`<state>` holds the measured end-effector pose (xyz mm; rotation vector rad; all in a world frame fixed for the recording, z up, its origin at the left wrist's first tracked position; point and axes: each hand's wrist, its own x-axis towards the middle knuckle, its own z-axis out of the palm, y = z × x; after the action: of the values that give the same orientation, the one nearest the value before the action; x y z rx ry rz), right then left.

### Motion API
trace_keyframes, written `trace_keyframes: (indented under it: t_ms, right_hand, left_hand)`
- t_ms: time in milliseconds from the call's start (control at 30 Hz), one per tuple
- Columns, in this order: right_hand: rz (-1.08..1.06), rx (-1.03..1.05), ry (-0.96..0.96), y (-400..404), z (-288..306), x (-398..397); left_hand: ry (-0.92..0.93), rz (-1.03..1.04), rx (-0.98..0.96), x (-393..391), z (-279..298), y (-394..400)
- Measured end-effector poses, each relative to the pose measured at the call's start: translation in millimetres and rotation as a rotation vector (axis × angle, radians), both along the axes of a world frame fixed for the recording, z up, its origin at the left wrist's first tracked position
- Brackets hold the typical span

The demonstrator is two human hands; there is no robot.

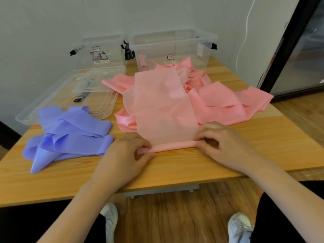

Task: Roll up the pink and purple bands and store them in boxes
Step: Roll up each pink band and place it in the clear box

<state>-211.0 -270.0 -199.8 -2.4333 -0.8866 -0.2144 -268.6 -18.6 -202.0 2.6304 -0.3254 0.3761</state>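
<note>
Pink band is lying flat on the wooden table, near end wound into a thin roll at 6 o'clock of the tabletop, close to the front edge. Unrolled length is running from the roll toward 12 o'clock, draping over a loose heap of more pink bands.

Left hand is pinching the roll's 9 o'clock end, thumb under and fingers curled over it. Right hand is gripping the 3 o'clock end the same way, fingers curled on top. Both wrists are resting near the table edge.

Purple bands are sitting in a loose crumpled pile at 9 o'clock of the roll, just beside the left hand, not touched.

Two clear plastic boxes are standing at the far edge against the wall. Right box, at 12 o'clock behind the pink heap, is holding one finished pink roll by its left wall. Left box, at 11 o'clock, is looking empty apart from its labels. Clear lids are lying flat between the left box and the purple pile, at 10 o'clock.

White cable is hanging down the wall at 1 o'clock. Two white shoes are showing on the wood floor under the table at 6 o'clock.
</note>
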Motion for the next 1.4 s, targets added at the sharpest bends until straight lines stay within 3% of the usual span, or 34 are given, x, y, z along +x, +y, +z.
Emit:
trace_keyframes:
  t_ms: [133, 333, 500, 600, 733, 867, 1000, 1100, 1267, 1400]
  right_hand:
    - [-0.020, -0.002, 0.011, 2, 1, 0]
    - [-0.107, 0.079, 0.186, 4, 3, -1]
    - [-0.149, 0.079, 0.065, 3, 2, 1]
    - [-0.005, 0.013, -0.005, 0, 1, 2]
    - [0.038, -0.027, -0.010, -4, 0, 2]
    - [-0.049, 0.024, 0.069, 2, 0, -1]
    - [-0.139, 0.035, 0.096, 6, 1, -4]
    - [-0.125, 0.025, 0.038, 4, 1, -2]
    - [0.016, -0.042, 0.066, -7, 5, 1]
    - [-0.037, 0.014, 0.040, -4, 1, -2]
  left_hand:
    - [-0.053, 0.061, -0.058, -1, 0, -3]
    - [0.001, 0.152, -0.144, -1, -4, -11]
    - [-0.121, 0.103, -0.001, 1, -5, -11]
    - [-0.075, 0.021, 0.017, 2, -5, -6]
    - [-0.065, 0.000, -0.055, 1, -4, -5]
    - [-0.027, 0.060, -0.143, -1, -5, -9]
    - [-0.049, 0.130, -0.061, 0, -6, -12]
    - [-0.106, 0.041, 0.022, 0, -3, -10]
    - [0.012, -0.102, -0.036, 0, 2, 1]
    - [-0.019, -0.009, -0.108, 1, 0, 0]
